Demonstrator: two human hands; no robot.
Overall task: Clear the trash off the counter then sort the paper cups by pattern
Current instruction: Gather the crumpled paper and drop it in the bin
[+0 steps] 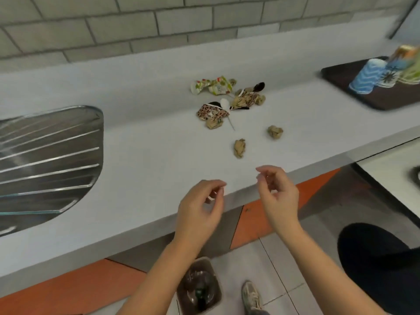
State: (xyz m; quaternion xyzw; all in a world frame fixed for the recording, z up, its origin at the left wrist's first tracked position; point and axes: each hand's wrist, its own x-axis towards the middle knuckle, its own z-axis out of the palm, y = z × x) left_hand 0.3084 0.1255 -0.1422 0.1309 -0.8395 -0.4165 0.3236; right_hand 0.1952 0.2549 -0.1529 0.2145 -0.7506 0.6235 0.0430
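Two hands hover over the counter's [141,160] front edge: L hand [200,206] and R hand [278,196], fingers of both loosely curled, tips apart, nothing plainly held. The trash sits further back. The nearest paper wad [239,148] is just ahead of the R fingertips, long axis pointing away from the person. The 2nd wad [275,132] is back-right, w/ the crushed-cup pile [212,113] behind. R hand is nearer, so it prob. reaches first. The bin [200,286] is on the floor below.
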